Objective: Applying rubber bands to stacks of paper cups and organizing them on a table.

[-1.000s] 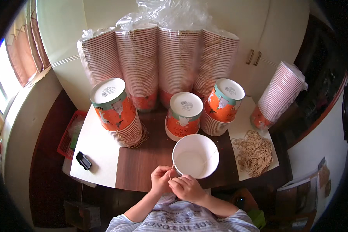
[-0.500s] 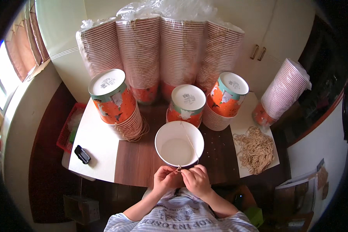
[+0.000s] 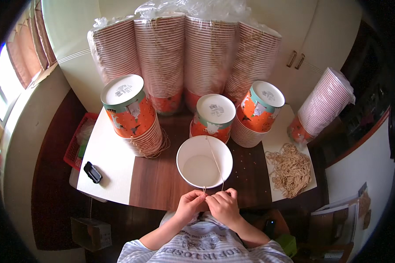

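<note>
Right at the bench (image 3: 109,175) edge, both hands, left (image 3: 190,205) and right (image 3: 224,205), pinch a thin string (image 3: 215,164) crossing the white cup (image 3: 204,161); the paper cup looks light and crushable, best steadied by its rim, the string limp and slippery

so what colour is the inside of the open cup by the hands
Plain white inside the open cup, clearest in the head view.
</note>
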`<action>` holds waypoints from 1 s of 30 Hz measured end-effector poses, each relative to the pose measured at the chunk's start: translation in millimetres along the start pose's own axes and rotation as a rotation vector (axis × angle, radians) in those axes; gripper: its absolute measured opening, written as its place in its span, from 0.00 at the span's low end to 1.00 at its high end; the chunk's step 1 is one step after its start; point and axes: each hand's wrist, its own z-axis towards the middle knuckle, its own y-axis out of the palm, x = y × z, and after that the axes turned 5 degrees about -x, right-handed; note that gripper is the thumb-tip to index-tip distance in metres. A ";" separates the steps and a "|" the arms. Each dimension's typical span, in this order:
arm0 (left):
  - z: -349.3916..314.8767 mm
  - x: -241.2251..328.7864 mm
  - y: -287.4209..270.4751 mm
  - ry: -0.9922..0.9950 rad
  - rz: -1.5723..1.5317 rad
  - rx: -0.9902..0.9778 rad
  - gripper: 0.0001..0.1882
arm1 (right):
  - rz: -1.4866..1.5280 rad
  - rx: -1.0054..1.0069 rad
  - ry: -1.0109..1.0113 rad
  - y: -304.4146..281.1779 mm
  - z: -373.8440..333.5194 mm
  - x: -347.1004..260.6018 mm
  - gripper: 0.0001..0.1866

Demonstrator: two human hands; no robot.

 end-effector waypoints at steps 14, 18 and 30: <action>14.5 17.1 10.1 -0.035 -0.149 0.145 0.06 | -0.067 -0.050 -0.127 2.1 2.5 -8.6 0.06; 14.3 21.3 15.4 0.010 -0.070 0.198 0.06 | -0.064 -0.031 -0.091 3.9 4.3 -6.8 0.06; 17.1 13.5 5.9 0.046 0.113 0.177 0.07 | -0.091 -0.064 -0.128 1.0 3.8 -9.7 0.06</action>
